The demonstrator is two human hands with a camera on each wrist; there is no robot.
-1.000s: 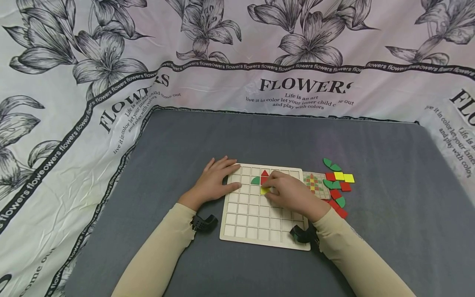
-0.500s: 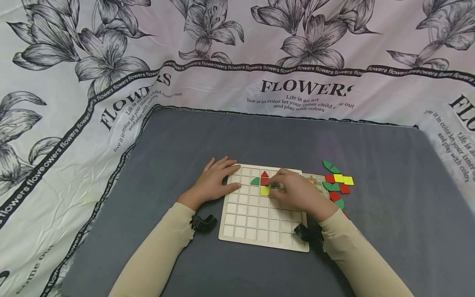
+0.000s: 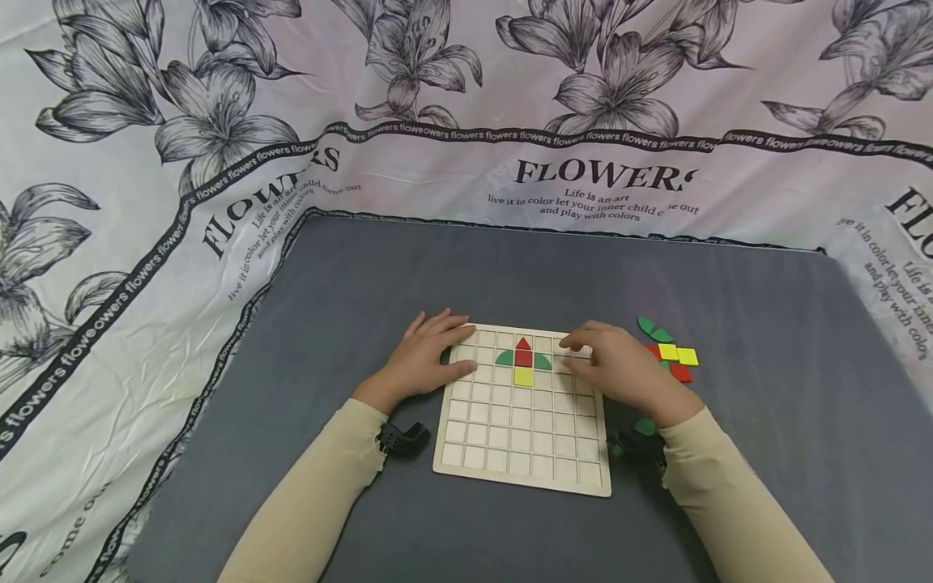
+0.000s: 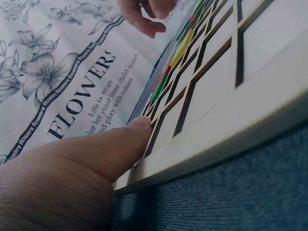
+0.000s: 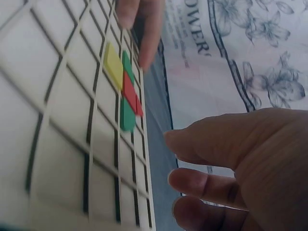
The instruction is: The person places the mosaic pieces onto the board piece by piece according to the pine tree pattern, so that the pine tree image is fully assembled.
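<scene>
A pale wooden grid board [image 3: 503, 461] lies on the dark table. Near its top, a red triangle [image 3: 523, 343] sits above a red square [image 3: 523, 358], flanked by two green quarter-round tiles [image 3: 543, 362]; a yellow square [image 3: 523, 376] is below. My left hand [image 3: 419, 360] rests on the board's left edge, fingers extended and thumb [image 4: 130, 139] on the rim. My right hand [image 3: 627, 372] hovers over the upper right cells, thumb and fingers apart, nothing between them. In the right wrist view its fingertips [image 5: 185, 180] are beside the board's edge.
Right of the board lie loose tiles: green quarter-rounds [image 3: 645, 325], yellow squares [image 3: 688, 356] and a red square [image 3: 681, 372]. My right arm partly covers others. Flower-printed cloth [image 3: 408, 178] rises behind the grey tabletop [image 3: 452, 267].
My right hand has let go of the right green quarter-round tile, now in its cell, and moved right. It now hides the small pattern card seen earlier. The left hand stays put.
</scene>
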